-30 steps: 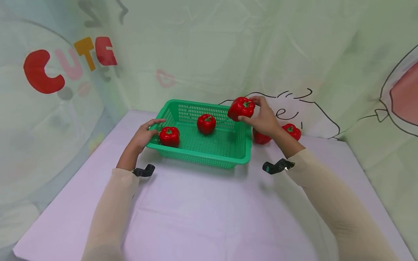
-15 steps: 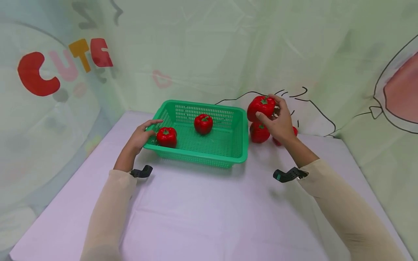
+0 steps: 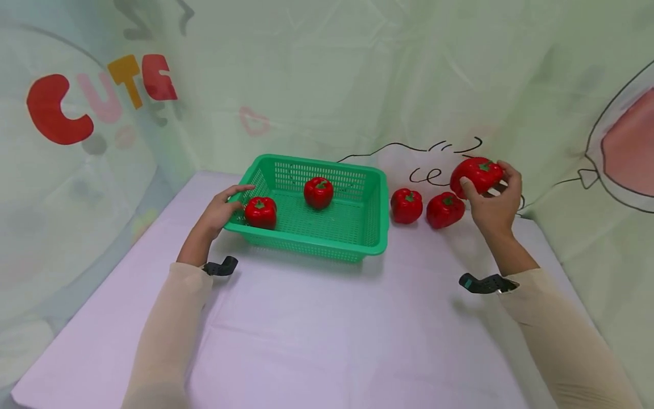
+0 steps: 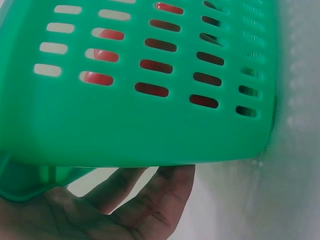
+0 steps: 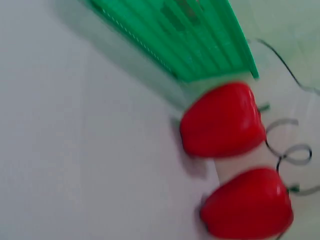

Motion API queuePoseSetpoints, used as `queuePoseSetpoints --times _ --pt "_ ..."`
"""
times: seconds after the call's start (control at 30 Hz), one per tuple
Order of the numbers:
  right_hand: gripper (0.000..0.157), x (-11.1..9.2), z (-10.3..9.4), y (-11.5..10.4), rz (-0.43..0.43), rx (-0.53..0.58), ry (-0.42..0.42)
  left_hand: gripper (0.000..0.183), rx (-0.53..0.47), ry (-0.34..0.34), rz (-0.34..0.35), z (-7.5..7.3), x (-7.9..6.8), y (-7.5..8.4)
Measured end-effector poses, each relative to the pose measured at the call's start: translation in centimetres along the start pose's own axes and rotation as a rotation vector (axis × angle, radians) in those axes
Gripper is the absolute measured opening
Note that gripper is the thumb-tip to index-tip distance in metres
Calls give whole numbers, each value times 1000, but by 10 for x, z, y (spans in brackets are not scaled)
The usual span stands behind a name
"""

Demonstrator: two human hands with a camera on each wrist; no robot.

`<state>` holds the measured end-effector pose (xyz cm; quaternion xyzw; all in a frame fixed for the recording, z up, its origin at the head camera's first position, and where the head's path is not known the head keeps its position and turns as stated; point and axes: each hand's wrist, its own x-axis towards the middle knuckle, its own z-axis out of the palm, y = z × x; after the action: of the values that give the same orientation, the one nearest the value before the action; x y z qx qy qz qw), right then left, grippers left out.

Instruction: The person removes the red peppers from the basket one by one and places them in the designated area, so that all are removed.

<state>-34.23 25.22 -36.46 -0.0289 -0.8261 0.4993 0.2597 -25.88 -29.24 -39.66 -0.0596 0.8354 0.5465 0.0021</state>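
Observation:
In the head view, my right hand (image 3: 497,199) grips a red bell pepper (image 3: 476,176), raised above the table's back right, thumb on its near side. Just left of it, two more red bell peppers stand on the table: one (image 3: 445,210) partly below the held one, the other (image 3: 406,205) beside the basket. My left hand (image 3: 221,213) holds the left end of the green plastic basket (image 3: 306,243) by its rim. Inside, one pepper (image 3: 261,213) sits at the left end and another (image 3: 318,193) near the back. The left wrist view shows fingers (image 4: 167,200) at the rim.
The table (image 3: 286,324) has a pale lilac cover. Behind it hangs a light green printed backdrop (image 3: 327,74), close to the back edge. The basket's slotted wall (image 4: 125,130) fills much of the left wrist view.
My right hand has carried the held pepper from over the basket's right end rightward, past the two table peppers, which now show fully. My left hand stays at the basket.

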Motion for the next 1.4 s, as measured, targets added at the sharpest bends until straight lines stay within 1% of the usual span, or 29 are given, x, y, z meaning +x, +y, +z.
queuePoseSetpoints --times 0.13,0.23,0.4,0.53,0.67,0.8,0.93,1.03,1.1,1.27,1.33,1.4 --pt "77 10 -18 26 114 -53 77 55 -1 5 -13 0 -1 0" --pt "78 16 -27 48 188 -103 92 55 -6 5 -11 0 -2 1" --pt "82 18 -34 83 317 -185 10 55 -18 -9 2 1 0 3" --pt "86 16 -31 100 379 -234 -49 56 -30 -29 2 1 2 2" --pt "87 14 -28 109 381 -273 -93 55 -28 -28 -8 1 4 1" --pt "89 13 -23 112 357 -297 -114 55 -22 -12 4 1 2 0" --pt "89 12 -20 108 338 -323 -120 55 -15 -19 5 1 -13 18" --pt "91 10 -20 103 330 -341 -124 56 -12 -27 -6 1 -21 29" --pt "92 10 -20 101 327 -351 -123 56 -14 -25 -8 1 -17 25" --pt "93 9 -20 93 301 -369 -120 56 -22 -8 -10 0 -2 6" --pt "89 7 -20 86 275 -371 -93 56 -18 -2 -5 0 1 2" --pt "83 4 -19 75 236 -353 -38 56 -13 4 0 1 3 -1"
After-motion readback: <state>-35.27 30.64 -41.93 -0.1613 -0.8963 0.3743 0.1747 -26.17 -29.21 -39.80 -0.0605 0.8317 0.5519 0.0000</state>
